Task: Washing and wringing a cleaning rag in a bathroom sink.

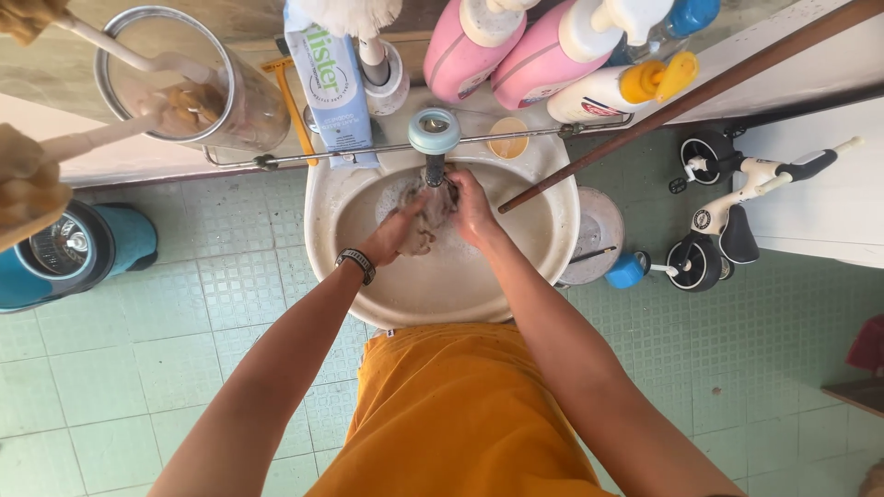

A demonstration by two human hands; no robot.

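Grey-brown wet cloth (422, 219) sits bunched at the upper middle of the frame, inside the white basin (543, 248) just under the tap (434, 133). The left hand (394, 232) and right hand (471, 207) both pinch it in a closed grip. It looks mid-wash, suds still around it and rinsing not done; crumpled, it shows no clear long axis or direction.

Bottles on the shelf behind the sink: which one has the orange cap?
The white bottle lying tilted at the right end, orange-yellow cap pointing right. The two pink bottles beside it have white tops.

Hands (433, 221) – wet cloth (425, 219), tap (434, 133), basin (552, 248)
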